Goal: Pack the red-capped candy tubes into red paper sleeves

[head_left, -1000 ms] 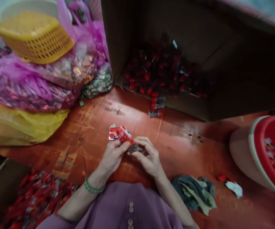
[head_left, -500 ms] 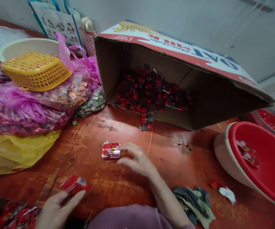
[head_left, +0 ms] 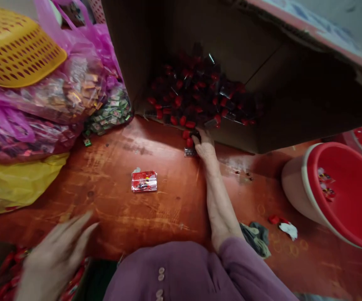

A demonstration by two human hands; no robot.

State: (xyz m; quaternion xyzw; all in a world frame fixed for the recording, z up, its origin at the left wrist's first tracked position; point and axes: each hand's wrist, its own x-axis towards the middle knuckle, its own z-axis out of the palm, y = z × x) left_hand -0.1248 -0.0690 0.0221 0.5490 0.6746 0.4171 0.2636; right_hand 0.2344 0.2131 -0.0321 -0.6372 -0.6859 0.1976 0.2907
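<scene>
On a red-brown tabletop (head_left: 171, 217), we are touching small red-and-clear containers (head_left: 189, 143)

At the far left, a yellow perforated basket (head_left: 20, 50) is resting atop pink plastic bags (head_left: 6, 121), with a yellow bag (head_left: 20, 179) lying beneath. Nearer us, our left hand (head_left: 53, 255) is hanging, blurred, across a heap of red packets (head_left: 6, 274); it is spreading loosely, thumb parted, so it is looking released. Beside the carton (head_left: 306, 92), small green packets (head_left: 111, 110) are lying piled. Near the middle, a red printed packet (head_left: 144, 182) is lying flat. Farther right, our right hand (head_left: 206, 150) is curling onto the containers outside the carton's open mouth; whether it is grasping one, we cannot tell. Behind it, more red-capped containers (head_left: 190, 100) are lying heaped inside the carton. At the right, a grey-green cloth (head_left: 258, 238) is lying near our sleeve (head_left: 250, 267), and a red basin (head_left: 356, 209) is standing nested in a paler one (head_left: 296, 179), holding small packets (head_left: 327, 193).
</scene>
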